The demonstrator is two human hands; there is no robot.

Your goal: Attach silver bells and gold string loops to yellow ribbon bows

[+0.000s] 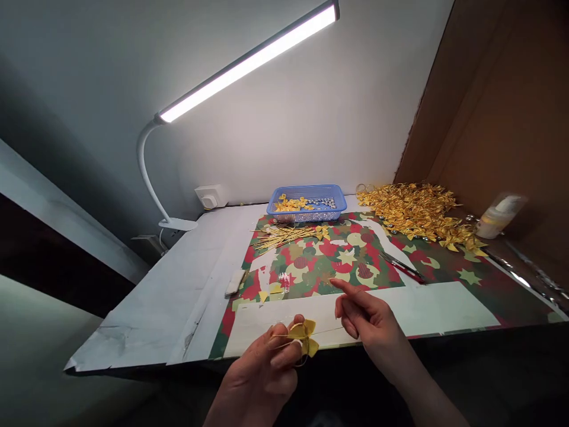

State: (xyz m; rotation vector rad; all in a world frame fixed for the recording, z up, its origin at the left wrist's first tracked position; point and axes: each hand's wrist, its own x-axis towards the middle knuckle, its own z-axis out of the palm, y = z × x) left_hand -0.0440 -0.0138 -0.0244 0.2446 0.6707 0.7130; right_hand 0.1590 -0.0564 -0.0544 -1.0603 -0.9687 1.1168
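Near the front edge of the table, my left hand (262,373) is closed on a small yellow petalled flower (310,345), pinching it between the fingertips. A thin thread (326,330) runs from this flower across to my right hand (376,323). The thumb and curled fingers of that hand are closed on the thread's far end, while its index finger points out to the left. A loose loop of thread hangs below the flower. Beneath both hands lies a white paper strip (435,302) over a red and green patterned sheet (311,287).
A blue basket (306,217) holds yellow pieces and silver beads. Several yellow stems (278,238) lie before it. A large pile of yellow flowers (413,210), tweezers (404,268) and a bottle (495,219) are at right. A lit lamp (249,62) hangs over the left side.
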